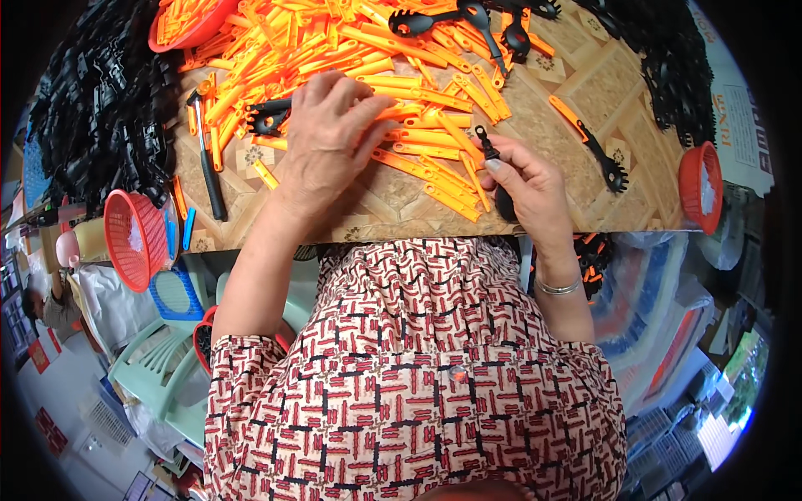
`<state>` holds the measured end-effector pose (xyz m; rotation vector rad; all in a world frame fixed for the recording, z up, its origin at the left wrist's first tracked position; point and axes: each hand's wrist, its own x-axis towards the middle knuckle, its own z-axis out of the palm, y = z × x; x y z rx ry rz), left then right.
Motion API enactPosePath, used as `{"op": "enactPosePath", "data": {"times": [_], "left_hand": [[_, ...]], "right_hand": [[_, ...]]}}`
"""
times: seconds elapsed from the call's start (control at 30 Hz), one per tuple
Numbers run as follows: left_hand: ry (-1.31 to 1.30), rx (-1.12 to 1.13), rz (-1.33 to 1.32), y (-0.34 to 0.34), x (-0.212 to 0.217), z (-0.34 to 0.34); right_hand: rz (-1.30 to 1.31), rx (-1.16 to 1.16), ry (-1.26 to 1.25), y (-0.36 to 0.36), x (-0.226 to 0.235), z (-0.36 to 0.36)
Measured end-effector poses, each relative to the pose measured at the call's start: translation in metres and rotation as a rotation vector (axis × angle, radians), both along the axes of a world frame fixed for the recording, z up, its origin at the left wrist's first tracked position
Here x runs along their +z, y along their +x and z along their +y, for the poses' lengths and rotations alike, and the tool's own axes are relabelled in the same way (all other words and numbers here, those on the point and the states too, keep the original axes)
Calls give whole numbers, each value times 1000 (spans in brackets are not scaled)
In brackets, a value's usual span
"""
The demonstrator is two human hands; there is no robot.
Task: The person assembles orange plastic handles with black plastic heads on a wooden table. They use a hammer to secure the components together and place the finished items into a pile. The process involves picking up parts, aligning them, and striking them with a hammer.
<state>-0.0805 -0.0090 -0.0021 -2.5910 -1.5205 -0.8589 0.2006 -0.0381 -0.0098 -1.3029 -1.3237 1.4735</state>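
Note:
Over the pile of orange plastic handles reaches my left hand, fingers bent and apart, thumb toward the loose handles; I see nothing held in it. Just left of it lies a black toothed pasta server head. My right hand, near the table's front edge, is closed on a black utensil head. Its narrow stem points up past my thumb, and a dark rounded part shows below my fingers. Several orange handles lie between my hands.
A hammer lies at left. Black utensil parts are heaped at far left and far right. An orange-handled pasta server lies at right. Red baskets hang by both table sides. Black utensil heads lie at the back.

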Motion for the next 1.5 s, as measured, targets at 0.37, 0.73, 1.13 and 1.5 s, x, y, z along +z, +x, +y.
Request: {"op": "enactPosePath", "data": {"times": [0.37, 0.73, 1.13, 1.5], "left_hand": [[-199, -143, -320, 18, 17, -3], [-110, -408, -70, 25, 28, -15], [-132, -377, -149, 32, 27, -28], [-140, -186, -137, 37, 34, -51]], "right_hand": [[148, -6, -76, 8, 1, 7], [-151, 200, 20, -8, 25, 4], [-325, 319, 355, -5, 17, 4], [-442, 203, 862, -25, 19, -2]]}}
